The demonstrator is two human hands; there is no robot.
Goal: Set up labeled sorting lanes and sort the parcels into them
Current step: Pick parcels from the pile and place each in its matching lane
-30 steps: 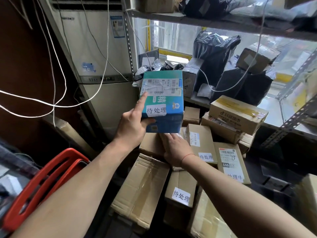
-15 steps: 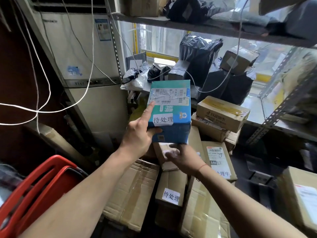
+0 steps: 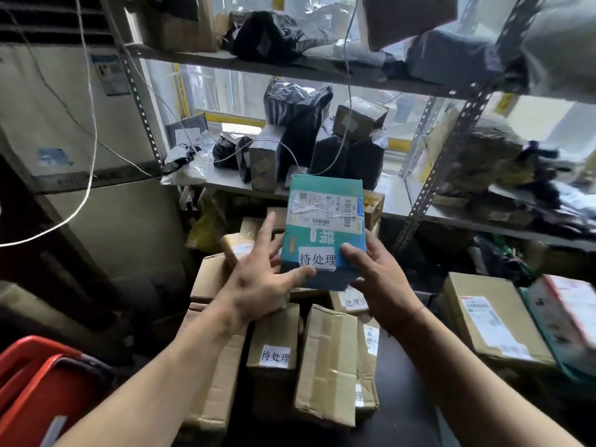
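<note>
A teal parcel (image 3: pixel 325 221) with a shipping label on top and a white sticker printed 待处理 is held up over a pile of cardboard parcels. My left hand (image 3: pixel 258 282) grips its left side, thumb across the sticker and index finger straight up along the edge. My right hand (image 3: pixel 377 279) grips the right side, thumb on the front and fingers behind. Just below lie a brown box (image 3: pixel 274 346) with the same sticker and a creased, taped box (image 3: pixel 325 366).
A metal rack (image 3: pixel 435 195) holds black bags and boxes on two shelves. A white floor air conditioner (image 3: pixel 64 124) stands left, with loose white cables (image 3: pixel 92 150) hanging across it. A red crate (image 3: pixel 38 388) is at lower left; a labelled carton (image 3: pixel 490 314) sits right.
My right hand has come up off the cardboard pile and taken the teal parcel's right side. The parcel now sits further right and lower in view, held by both hands.
</note>
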